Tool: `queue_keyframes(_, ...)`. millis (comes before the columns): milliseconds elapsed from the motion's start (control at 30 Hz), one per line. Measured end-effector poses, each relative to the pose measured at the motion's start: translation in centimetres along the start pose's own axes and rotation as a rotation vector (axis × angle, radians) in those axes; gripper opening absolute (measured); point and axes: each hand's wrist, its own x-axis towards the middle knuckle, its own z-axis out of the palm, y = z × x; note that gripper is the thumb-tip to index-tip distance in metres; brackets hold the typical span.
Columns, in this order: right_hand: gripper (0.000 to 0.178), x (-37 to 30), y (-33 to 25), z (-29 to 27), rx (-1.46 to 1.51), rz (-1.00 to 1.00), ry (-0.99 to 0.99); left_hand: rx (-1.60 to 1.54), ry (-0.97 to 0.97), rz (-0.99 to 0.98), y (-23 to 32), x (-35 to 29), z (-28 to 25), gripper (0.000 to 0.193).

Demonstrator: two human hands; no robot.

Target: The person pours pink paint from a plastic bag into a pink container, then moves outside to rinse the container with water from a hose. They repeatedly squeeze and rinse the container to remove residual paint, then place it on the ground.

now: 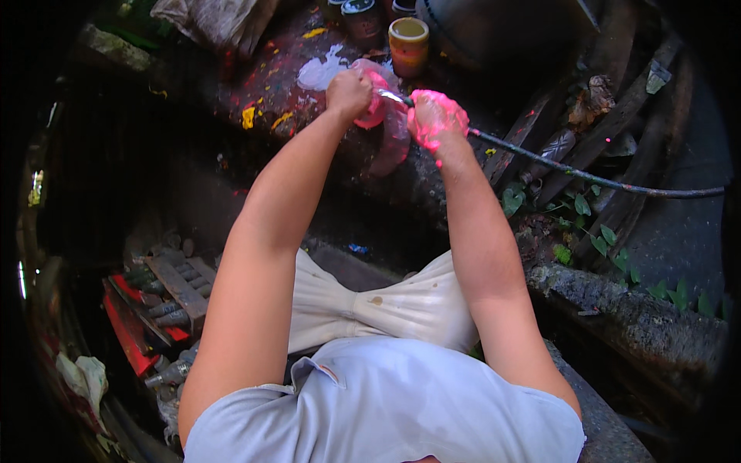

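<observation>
My right hand [436, 119], thickly smeared with bright pink paint, is closed around a thin dark hose [556, 163]. A shiny, clear streak, which looks like water, runs from the hose's end toward my left hand [351, 94]. That hand's fingers are curled at a pink-coated thing [373, 96]; its kind is hard to make out, and the fingers are partly hidden. Below it, a translucent pink patch [390, 147] hangs or runs down over the edge of the paint-stained surface [270, 89]. Both arms reach forward, with the hands close together but apart.
A yellow-rimmed paint pot [408, 46] and a dark jar [361, 21] stand just beyond my hands. A white paint puddle [320, 71] lies left of them. Wooden boards [617, 116] and leafy vines [610, 239] are at right. Glass bottles [170, 373] lie at lower left.
</observation>
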Motion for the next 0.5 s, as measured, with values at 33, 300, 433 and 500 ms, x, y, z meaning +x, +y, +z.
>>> queue_keyframes(33, 0.020, 0.1, 0.3, 0.3, -0.007, 0.012, -0.020, -0.107, 0.120, -0.042, 0.5, -0.6, 0.1, 0.033)
queue_keyframes(300, 0.021, -0.6, 0.7, 1.2, -0.003, -0.046, -0.029, 0.198, 0.148, 0.267, 0.7, -3.1, -0.8, 0.028)
queue_keyframes(433, 0.025, -0.7, 0.1, 0.5, -0.032, -0.043, -0.068, 0.297, 0.183, 0.514, 0.3, -4.9, -0.3, 0.047)
queue_keyframes(500, 0.023, -0.7, -0.2, 0.6, -0.027, -0.051, -0.059, 0.308, 0.118, 0.518, -0.7, -4.7, -0.2, 0.053)
